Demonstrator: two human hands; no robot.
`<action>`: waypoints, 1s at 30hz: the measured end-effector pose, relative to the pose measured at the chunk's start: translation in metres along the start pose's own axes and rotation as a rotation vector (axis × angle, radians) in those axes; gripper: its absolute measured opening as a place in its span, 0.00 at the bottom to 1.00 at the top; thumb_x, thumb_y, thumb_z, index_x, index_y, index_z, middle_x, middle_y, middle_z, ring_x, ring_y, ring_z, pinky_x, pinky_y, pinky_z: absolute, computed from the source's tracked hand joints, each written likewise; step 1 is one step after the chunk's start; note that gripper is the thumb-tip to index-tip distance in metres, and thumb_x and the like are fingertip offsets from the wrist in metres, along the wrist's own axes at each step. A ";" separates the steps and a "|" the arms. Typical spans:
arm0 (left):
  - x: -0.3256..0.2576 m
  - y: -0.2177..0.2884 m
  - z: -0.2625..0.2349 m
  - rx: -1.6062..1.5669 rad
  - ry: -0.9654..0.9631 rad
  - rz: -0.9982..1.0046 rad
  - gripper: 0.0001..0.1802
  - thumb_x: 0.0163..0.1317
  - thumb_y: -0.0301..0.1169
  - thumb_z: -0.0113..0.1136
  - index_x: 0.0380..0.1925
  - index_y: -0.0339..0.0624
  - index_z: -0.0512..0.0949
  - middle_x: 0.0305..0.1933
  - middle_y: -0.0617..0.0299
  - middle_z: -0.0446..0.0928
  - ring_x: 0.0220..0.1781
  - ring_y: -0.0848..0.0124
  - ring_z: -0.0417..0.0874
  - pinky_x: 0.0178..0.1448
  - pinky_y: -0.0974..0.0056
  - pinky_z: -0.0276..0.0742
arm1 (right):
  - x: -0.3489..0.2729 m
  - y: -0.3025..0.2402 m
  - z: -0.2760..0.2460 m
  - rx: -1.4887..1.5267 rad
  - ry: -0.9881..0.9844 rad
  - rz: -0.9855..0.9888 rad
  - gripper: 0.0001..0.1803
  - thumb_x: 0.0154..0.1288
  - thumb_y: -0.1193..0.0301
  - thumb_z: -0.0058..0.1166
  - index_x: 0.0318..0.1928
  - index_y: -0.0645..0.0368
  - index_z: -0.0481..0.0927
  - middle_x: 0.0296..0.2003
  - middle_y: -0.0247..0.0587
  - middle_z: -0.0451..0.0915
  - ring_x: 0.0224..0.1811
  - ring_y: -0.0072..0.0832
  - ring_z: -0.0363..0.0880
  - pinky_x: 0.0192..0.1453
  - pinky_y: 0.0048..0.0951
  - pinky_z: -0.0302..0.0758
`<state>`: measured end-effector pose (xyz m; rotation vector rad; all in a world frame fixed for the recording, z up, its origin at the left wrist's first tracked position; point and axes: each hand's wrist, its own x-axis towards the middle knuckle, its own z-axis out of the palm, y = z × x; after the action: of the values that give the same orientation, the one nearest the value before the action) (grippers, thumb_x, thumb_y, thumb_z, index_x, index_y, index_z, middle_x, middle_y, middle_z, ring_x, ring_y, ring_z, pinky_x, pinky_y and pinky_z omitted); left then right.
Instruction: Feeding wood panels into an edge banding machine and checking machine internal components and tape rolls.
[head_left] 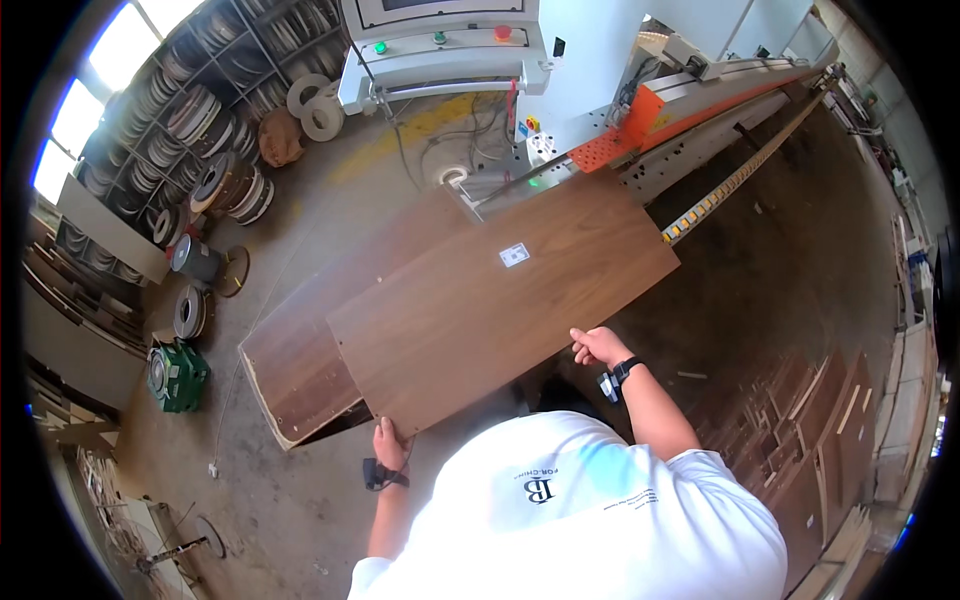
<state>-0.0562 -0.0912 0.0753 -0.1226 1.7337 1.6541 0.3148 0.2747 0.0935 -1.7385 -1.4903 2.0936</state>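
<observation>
A brown wood-grain panel [480, 310] with a small white label [514, 255] slants across the middle. Its far right end lies at the orange-and-white machine [645, 115]. My left hand [390, 444] grips the panel's near left corner, thumb on top and the other fingers partly hidden. Beside the long near edge is my right hand [602, 347], its fingers curled and the thumb tip at that edge. Nothing shows inside those curled fingers. Dark straps with small devices are on both my wrists. Under the panel, a worn brown table [300, 385] sticks out to the left.
A control console [440, 65] with colored buttons stands at the far side. A roller rail [740, 170] runs off to the far right. Edge-band rolls [235, 190] fill racks and floor at left, near a green case [178, 376]. Stacked brown boards [810, 420] lie at right.
</observation>
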 end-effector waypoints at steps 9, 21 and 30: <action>0.026 -0.013 0.043 0.093 0.100 -0.007 0.16 0.71 0.48 0.57 0.46 0.48 0.77 0.37 0.65 0.79 0.27 0.71 0.77 0.24 0.67 0.68 | 0.036 -0.026 -0.003 0.231 0.295 -0.160 0.22 0.73 0.55 0.62 0.32 0.62 0.83 0.23 0.36 0.83 0.22 0.20 0.78 0.28 0.23 0.74; 0.038 -0.049 0.073 0.299 0.093 -0.006 0.19 0.74 0.49 0.55 0.49 0.45 0.77 0.36 0.63 0.79 0.22 0.71 0.75 0.21 0.67 0.66 | 0.052 -0.049 -0.060 0.248 0.351 -0.185 0.21 0.72 0.58 0.63 0.25 0.61 0.82 0.20 0.34 0.80 0.20 0.20 0.76 0.27 0.25 0.71; 0.007 -0.037 0.200 0.219 -0.003 0.007 0.19 0.76 0.48 0.55 0.48 0.42 0.74 0.36 0.64 0.77 0.31 0.73 0.77 0.30 0.66 0.72 | 0.088 -0.038 -0.148 0.246 0.469 -0.254 0.25 0.72 0.54 0.63 0.23 0.61 0.81 0.18 0.36 0.81 0.18 0.21 0.76 0.26 0.26 0.71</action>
<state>0.0443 0.0855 0.0586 -0.0110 1.9012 1.4567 0.3768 0.4373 0.0677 -1.6864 -1.1880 1.5316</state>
